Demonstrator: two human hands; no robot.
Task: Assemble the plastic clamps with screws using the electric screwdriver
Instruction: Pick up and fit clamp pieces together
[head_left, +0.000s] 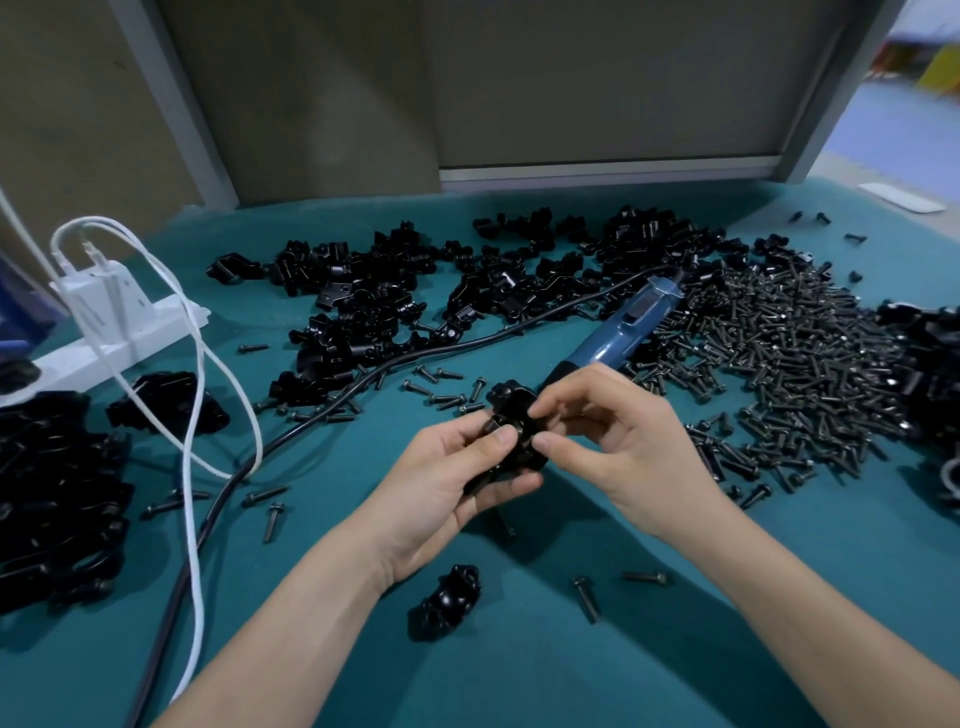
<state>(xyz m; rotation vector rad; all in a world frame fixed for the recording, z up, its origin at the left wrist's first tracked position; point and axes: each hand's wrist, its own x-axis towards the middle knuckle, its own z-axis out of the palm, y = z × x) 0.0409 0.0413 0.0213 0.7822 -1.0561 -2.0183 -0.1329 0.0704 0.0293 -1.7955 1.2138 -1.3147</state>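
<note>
Plastic clamp (511, 421) is being held over the middle of the green bench (519, 665). The left hand (441, 483) is curling round it from below, and the right hand (618, 447) is pinching its right edge. Just beyond, the electric screwdriver (613, 332) is lying between the far heap of clamp parts (374, 291) and the screws (789, 364) at right.

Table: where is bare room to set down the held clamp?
Bare mat near right, below the screw pile; also between the black cord and the left forearm. Crowded: clamp heap at the back, screwdriver, stacked clamps far left.
</note>
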